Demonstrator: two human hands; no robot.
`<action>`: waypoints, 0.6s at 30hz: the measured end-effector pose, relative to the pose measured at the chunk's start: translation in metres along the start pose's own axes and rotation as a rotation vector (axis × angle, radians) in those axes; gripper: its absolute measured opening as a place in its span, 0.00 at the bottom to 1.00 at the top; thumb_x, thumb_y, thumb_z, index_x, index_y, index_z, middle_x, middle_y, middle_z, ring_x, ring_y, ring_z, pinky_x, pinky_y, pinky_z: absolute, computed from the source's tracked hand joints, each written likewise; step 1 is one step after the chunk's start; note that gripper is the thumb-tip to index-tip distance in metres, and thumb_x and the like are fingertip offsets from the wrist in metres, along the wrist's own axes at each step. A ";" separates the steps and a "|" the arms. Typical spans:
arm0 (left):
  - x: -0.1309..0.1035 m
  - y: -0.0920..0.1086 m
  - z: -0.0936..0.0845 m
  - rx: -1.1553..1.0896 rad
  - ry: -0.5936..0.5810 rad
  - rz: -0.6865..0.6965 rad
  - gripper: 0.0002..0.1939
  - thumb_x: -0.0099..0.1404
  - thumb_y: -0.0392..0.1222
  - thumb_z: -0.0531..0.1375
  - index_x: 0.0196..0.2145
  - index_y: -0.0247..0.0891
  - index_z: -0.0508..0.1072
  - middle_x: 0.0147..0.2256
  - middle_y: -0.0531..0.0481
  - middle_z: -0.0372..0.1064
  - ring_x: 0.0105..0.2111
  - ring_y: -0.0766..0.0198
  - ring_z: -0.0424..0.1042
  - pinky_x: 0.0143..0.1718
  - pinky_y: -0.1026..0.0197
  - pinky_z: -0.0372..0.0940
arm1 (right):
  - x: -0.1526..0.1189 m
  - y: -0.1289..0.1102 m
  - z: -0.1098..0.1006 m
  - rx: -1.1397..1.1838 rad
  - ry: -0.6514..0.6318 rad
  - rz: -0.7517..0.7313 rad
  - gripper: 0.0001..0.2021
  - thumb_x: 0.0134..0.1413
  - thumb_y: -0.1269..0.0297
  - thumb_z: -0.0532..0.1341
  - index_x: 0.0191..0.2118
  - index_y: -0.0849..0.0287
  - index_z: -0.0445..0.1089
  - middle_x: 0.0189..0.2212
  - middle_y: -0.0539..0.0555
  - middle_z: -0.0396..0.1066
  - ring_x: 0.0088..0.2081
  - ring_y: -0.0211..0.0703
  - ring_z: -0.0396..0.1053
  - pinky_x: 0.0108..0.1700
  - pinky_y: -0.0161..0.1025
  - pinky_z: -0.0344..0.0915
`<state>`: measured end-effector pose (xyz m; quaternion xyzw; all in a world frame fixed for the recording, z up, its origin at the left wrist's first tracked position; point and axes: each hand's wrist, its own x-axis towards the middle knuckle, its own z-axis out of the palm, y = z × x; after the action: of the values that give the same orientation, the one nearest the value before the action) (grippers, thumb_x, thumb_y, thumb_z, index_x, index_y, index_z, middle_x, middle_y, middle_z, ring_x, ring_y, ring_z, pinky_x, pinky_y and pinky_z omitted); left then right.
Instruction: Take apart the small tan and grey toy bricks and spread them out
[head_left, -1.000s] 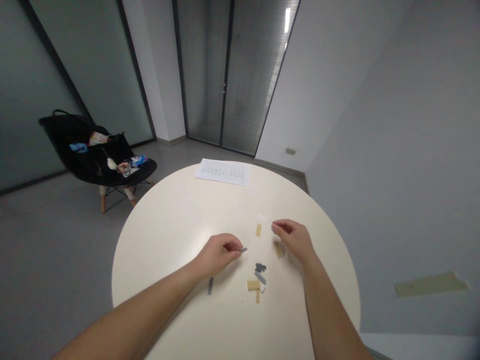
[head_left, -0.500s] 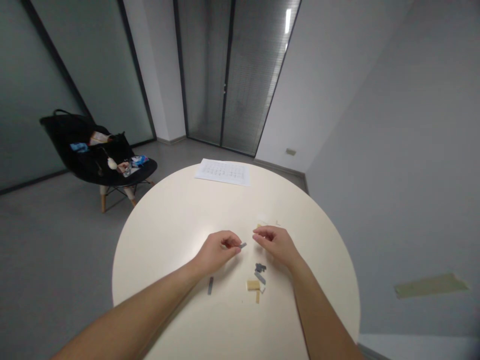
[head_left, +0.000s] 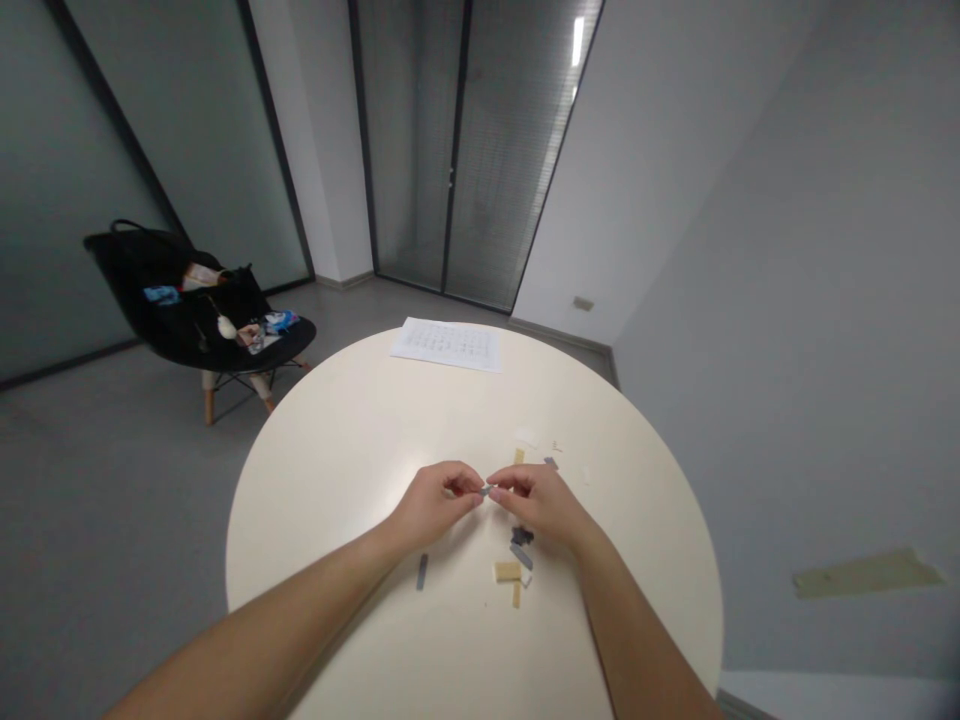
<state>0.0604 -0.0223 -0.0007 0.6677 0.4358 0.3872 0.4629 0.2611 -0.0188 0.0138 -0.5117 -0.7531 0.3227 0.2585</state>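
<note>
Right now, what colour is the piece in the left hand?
Grey. The piece in the left hand shows best in the head view, though small.

Held piece (head_left: 486,491) grey; block (head_left: 507,572) tan; tabletop (head_left: 337,440) cream; chair (head_left: 135,310) black; paper (head_left: 446,343) white, dark-printed.

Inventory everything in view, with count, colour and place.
Small grey piece: one, grey, held over the table
Loose grey pieces: several, grey, one left of table centre, others right
Tan pieces: three visible, tan, right of table centre
White scraps: several, white, right of table centre
Paper sheet: one, white, table's far edge
Table: one, cream, centre
Chair: one, black, left, bearing assorted items
Glass panels: several, greyish, back and left
Tape strip: one, tan, right wall
Floor: one, grey, around table
Left hand: one, pinching the small grey piece
Right hand: one, fingertips at that piece
</note>
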 end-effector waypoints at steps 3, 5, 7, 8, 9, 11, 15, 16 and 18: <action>0.000 0.000 0.000 0.004 -0.001 -0.003 0.04 0.55 0.35 0.61 0.30 0.36 0.76 0.28 0.51 0.74 0.29 0.65 0.71 0.33 0.64 0.64 | 0.000 -0.002 0.001 0.002 -0.016 0.001 0.11 0.52 0.59 0.62 0.36 0.58 0.78 0.21 0.50 0.71 0.23 0.34 0.60 0.25 0.32 0.54; -0.001 -0.001 0.001 0.003 -0.002 -0.004 0.04 0.55 0.35 0.61 0.30 0.36 0.76 0.28 0.51 0.74 0.29 0.65 0.71 0.33 0.64 0.64 | 0.000 -0.005 0.000 0.004 -0.015 0.007 0.11 0.52 0.59 0.62 0.35 0.58 0.78 0.21 0.50 0.71 0.23 0.34 0.60 0.25 0.32 0.54; 0.000 -0.001 0.001 0.001 -0.004 -0.001 0.04 0.55 0.35 0.61 0.30 0.36 0.76 0.28 0.51 0.74 0.29 0.65 0.71 0.33 0.64 0.64 | 0.000 -0.006 0.000 0.009 -0.016 0.013 0.11 0.52 0.59 0.62 0.35 0.58 0.78 0.21 0.50 0.71 0.23 0.35 0.60 0.25 0.32 0.54; 0.000 -0.002 0.001 0.003 -0.005 0.001 0.04 0.55 0.35 0.61 0.30 0.36 0.76 0.28 0.51 0.74 0.29 0.65 0.71 0.33 0.64 0.64 | 0.000 -0.007 0.000 0.013 -0.017 0.016 0.10 0.52 0.59 0.62 0.35 0.58 0.78 0.21 0.50 0.70 0.23 0.35 0.60 0.25 0.32 0.54; 0.000 -0.002 0.001 0.007 -0.005 0.003 0.04 0.55 0.35 0.61 0.30 0.36 0.76 0.28 0.51 0.74 0.30 0.65 0.71 0.33 0.64 0.64 | 0.000 -0.007 0.000 0.018 -0.020 0.018 0.10 0.52 0.60 0.62 0.35 0.59 0.78 0.21 0.50 0.71 0.23 0.34 0.60 0.25 0.32 0.54; 0.001 -0.003 0.001 0.015 -0.005 0.007 0.04 0.55 0.35 0.61 0.30 0.36 0.76 0.28 0.51 0.74 0.30 0.65 0.71 0.33 0.64 0.64 | 0.000 -0.008 0.000 0.020 -0.022 0.022 0.10 0.52 0.60 0.62 0.34 0.59 0.78 0.21 0.50 0.71 0.23 0.34 0.60 0.26 0.32 0.54; 0.001 -0.005 0.001 0.018 -0.006 0.011 0.04 0.55 0.36 0.61 0.30 0.37 0.76 0.28 0.51 0.74 0.30 0.65 0.71 0.32 0.64 0.64 | 0.000 -0.008 -0.001 0.008 -0.029 0.012 0.09 0.52 0.60 0.62 0.33 0.58 0.78 0.21 0.49 0.70 0.22 0.34 0.59 0.26 0.32 0.54; 0.001 -0.005 0.001 0.017 -0.009 0.013 0.04 0.55 0.36 0.61 0.30 0.37 0.76 0.28 0.51 0.74 0.30 0.65 0.71 0.32 0.64 0.64 | 0.000 -0.008 -0.001 0.004 -0.030 0.011 0.09 0.52 0.61 0.62 0.33 0.58 0.78 0.21 0.49 0.70 0.22 0.34 0.59 0.26 0.32 0.54; 0.000 -0.006 0.001 0.015 -0.011 0.015 0.04 0.56 0.36 0.61 0.30 0.37 0.76 0.28 0.51 0.74 0.30 0.65 0.71 0.32 0.64 0.64 | 0.000 -0.007 -0.002 -0.003 -0.033 0.012 0.09 0.52 0.61 0.62 0.33 0.58 0.78 0.21 0.49 0.70 0.22 0.33 0.58 0.26 0.32 0.53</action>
<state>0.0600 -0.0217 -0.0064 0.6766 0.4311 0.3836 0.4573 0.2579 -0.0206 0.0203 -0.5110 -0.7547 0.3317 0.2434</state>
